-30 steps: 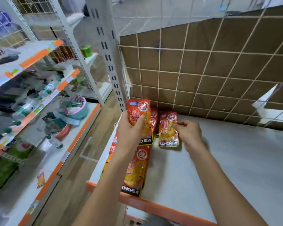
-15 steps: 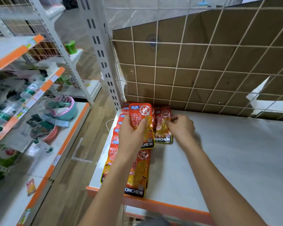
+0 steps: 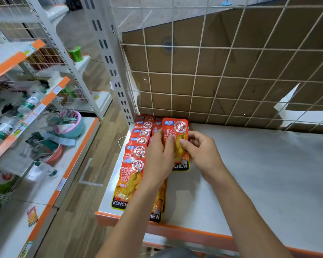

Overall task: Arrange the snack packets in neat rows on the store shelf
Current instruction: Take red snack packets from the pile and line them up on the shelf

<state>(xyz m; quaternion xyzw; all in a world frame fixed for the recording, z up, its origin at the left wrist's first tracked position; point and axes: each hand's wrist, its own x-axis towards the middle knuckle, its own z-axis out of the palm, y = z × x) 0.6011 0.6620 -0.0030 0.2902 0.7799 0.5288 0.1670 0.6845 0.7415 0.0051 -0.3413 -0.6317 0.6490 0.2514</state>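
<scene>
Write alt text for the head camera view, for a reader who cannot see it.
A left hand grips a red snack packet and a right hand pinches its right edge, near the back left corner of a white shelf. Beside it, overlapping rows of the same packets run from the wire grid back to the orange front edge.

The left hand [image 3: 159,161] covers the lower-left corner of the held snack packet [image 3: 177,138], leaving only "CHEW" legible, and hides most of the second packet row [image 3: 159,203] beneath it. Goods [image 3: 29,104] on the neighbouring rack [image 3: 6,64] are motion-blurred. The store shelf [image 3: 268,174] is cut off at the right edge.
</scene>
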